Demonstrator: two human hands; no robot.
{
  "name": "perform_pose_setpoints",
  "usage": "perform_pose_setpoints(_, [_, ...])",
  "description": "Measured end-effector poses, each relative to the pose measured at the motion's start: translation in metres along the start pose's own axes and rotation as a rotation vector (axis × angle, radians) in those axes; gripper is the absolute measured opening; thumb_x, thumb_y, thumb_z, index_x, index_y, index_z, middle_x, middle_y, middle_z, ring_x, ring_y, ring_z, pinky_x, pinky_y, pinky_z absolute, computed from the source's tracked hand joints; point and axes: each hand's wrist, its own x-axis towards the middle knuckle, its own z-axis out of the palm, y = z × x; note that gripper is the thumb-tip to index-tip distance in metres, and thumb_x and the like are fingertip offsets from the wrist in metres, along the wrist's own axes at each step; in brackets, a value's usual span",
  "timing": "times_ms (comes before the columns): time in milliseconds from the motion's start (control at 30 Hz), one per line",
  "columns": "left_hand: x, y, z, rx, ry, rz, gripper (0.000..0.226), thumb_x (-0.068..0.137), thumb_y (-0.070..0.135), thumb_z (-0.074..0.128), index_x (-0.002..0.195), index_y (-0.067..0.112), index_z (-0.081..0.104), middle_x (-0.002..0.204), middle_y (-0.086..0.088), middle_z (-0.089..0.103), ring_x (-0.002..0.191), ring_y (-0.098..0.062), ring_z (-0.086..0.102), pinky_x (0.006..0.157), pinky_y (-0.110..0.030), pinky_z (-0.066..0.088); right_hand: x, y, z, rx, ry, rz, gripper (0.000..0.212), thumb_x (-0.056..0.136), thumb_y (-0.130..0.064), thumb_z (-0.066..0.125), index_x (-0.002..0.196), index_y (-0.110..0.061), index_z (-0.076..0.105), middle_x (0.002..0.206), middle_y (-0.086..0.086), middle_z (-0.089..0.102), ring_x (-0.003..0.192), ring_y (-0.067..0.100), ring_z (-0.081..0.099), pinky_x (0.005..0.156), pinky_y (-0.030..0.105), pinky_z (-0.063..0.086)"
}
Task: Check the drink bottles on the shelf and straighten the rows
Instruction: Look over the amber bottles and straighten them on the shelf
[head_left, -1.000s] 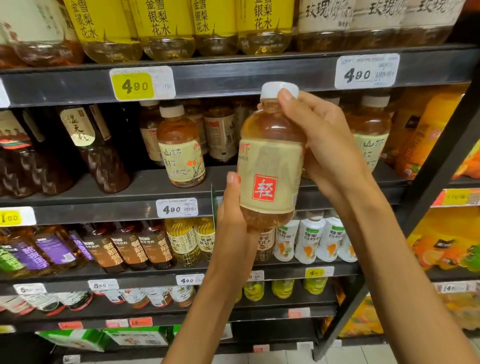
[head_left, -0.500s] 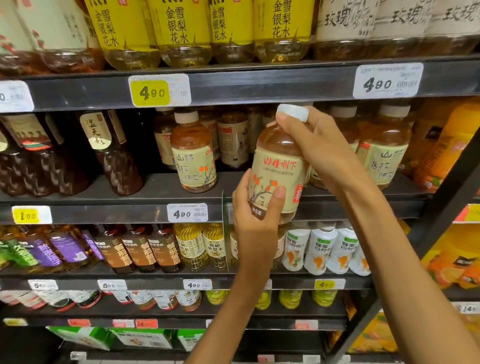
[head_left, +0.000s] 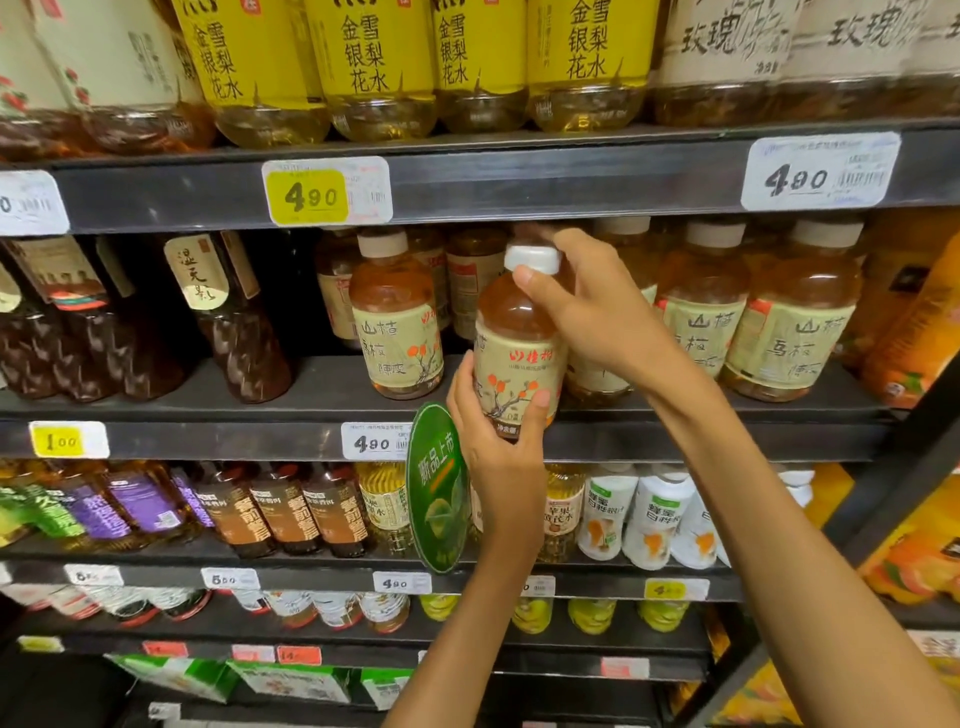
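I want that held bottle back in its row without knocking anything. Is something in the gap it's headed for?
Nothing visible blocks it. The bottle, held by the left hand and right hand, sits at the shelf edge, in the gap beside the left neighbour bottle. What stands behind it is hidden.

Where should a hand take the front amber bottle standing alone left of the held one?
Grip the amber bottle around its labelled body, coming straight in from the aisle side. It stands upright at the shelf front with open gaps on both flanks; the shelf above leaves little room over the cap.
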Motion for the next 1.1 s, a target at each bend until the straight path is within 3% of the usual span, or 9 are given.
perform_pose_setpoints(100, [0.011, 0.002, 0.005, 0.072, -0.048, -0.039, 0.064, 0.090, 0.015, 0.066, 0.145, 0.013, 0.033, 0.146, -0.007, 0.040, 0.135, -0.017, 0.038, 0.109, -0.030, 0.036, 0.005, 0.000, 0.006, -0.022, -0.014, -0.005, 0.017, 0.097, -0.015, 0.055, 0.106, -0.002, 0.057, 0.100, 0.004, 0.059, 0.098, 0.020, 0.058, 0.084, 0.037, 0.049])
perform_pose_setpoints(167, [0.017, 0.004, 0.006, 0.096, -0.062, -0.057, 0.064, 0.091, 0.014, 0.064, 0.146, 0.012, 0.031, 0.147, -0.008, 0.039, 0.135, -0.020, 0.038, 0.109, -0.029, 0.034, 0.009, 0.002, 0.012, -0.016, -0.009, 0.016, 0.017, 0.097, -0.015, 0.054, 0.104, 0.000, 0.058, 0.100, 0.007, 0.060, 0.097, 0.021, 0.059, 0.086, 0.037, 0.050])
perform_pose_setpoints(300, [0.018, 0.006, 0.007, 0.099, -0.056, -0.069, 0.067, 0.093, 0.016, 0.062, 0.148, 0.011, 0.025, 0.150, -0.008, 0.035, 0.137, -0.019, 0.035, 0.109, -0.036, 0.036, 0.017, 0.008, 0.020, -0.122, 0.062, 0.051, 0.026, 0.097, -0.019, 0.055, 0.074, -0.017, 0.044, 0.073, -0.011, 0.042, 0.066, 0.000, 0.044, 0.061, 0.004, 0.037])
perform_pose_setpoints(467, [0.019, -0.001, 0.008, 0.220, -0.072, -0.014, 0.076, 0.087, -0.001, 0.065, 0.148, 0.003, 0.019, 0.151, -0.015, 0.028, 0.138, -0.018, 0.026, 0.098, 0.005, 0.017, 0.019, 0.012, 0.031, -0.364, 0.152, -0.038, 0.025, 0.097, -0.019, 0.055, 0.076, -0.015, 0.043, 0.072, -0.004, 0.044, 0.071, 0.012, 0.047, 0.062, 0.020, 0.031])
perform_pose_setpoints(600, [0.023, -0.002, 0.010, 0.255, -0.026, 0.020, 0.071, 0.087, -0.006, 0.061, 0.147, -0.001, 0.022, 0.147, -0.017, 0.027, 0.118, 0.008, 0.024, 0.089, 0.010, 0.020, 0.021, 0.015, 0.041, -0.384, 0.258, 0.028, 0.047, 0.094, -0.019, 0.060, 0.058, -0.022, 0.030, 0.058, -0.011, 0.034, 0.053, 0.004, 0.035, 0.049, 0.020, 0.029])
perform_pose_setpoints(667, [0.025, -0.001, 0.012, 0.292, 0.015, 0.041, 0.070, 0.086, -0.007, 0.062, 0.146, -0.002, 0.024, 0.144, -0.017, 0.029, 0.115, 0.009, 0.025, 0.089, 0.010, 0.020, 0.021, 0.016, 0.044, -0.337, 0.257, 0.056, 0.048, 0.094, -0.022, 0.060, 0.057, -0.022, 0.029, 0.056, -0.008, 0.034, 0.052, 0.004, 0.033, 0.049, 0.022, 0.030])
perform_pose_setpoints(800, [0.026, 0.000, 0.017, 0.358, 0.057, 0.038, 0.072, 0.084, -0.006, 0.063, 0.145, -0.001, 0.025, 0.141, -0.018, 0.030, 0.128, -0.023, 0.035, 0.096, -0.003, 0.024, 0.018, 0.017, 0.043, -0.208, 0.194, 0.055, 0.046, 0.093, -0.030, 0.062, 0.060, -0.023, 0.031, 0.058, -0.009, 0.037, 0.053, 0.003, 0.036, 0.051, 0.010, 0.035])
perform_pose_setpoints(967, [0.026, -0.003, 0.019, 0.355, 0.047, 0.053, 0.072, 0.085, -0.008, 0.061, 0.145, -0.005, 0.022, 0.141, -0.021, 0.029, 0.129, -0.023, 0.029, 0.092, 0.010, 0.013, 0.012, 0.014, 0.043, -0.239, 0.130, 0.092, 0.040, 0.095, -0.036, 0.057, 0.067, -0.020, 0.034, 0.069, -0.003, 0.041, 0.063, 0.012, 0.038, 0.053, 0.024, 0.026])
perform_pose_setpoints(1100, [0.019, 0.007, 0.018, 0.402, 0.041, 0.109, 0.074, 0.086, -0.001, 0.062, 0.147, -0.003, 0.019, 0.148, -0.019, 0.025, 0.137, -0.025, 0.024, 0.103, -0.002, 0.006, -0.008, 0.003, 0.035, -0.268, 0.268, -0.065, 0.020, 0.098, -0.024, 0.055, 0.100, -0.005, 0.050, 0.092, 0.008, 0.046, 0.079, 0.013, 0.040, 0.069, 0.013, 0.033])
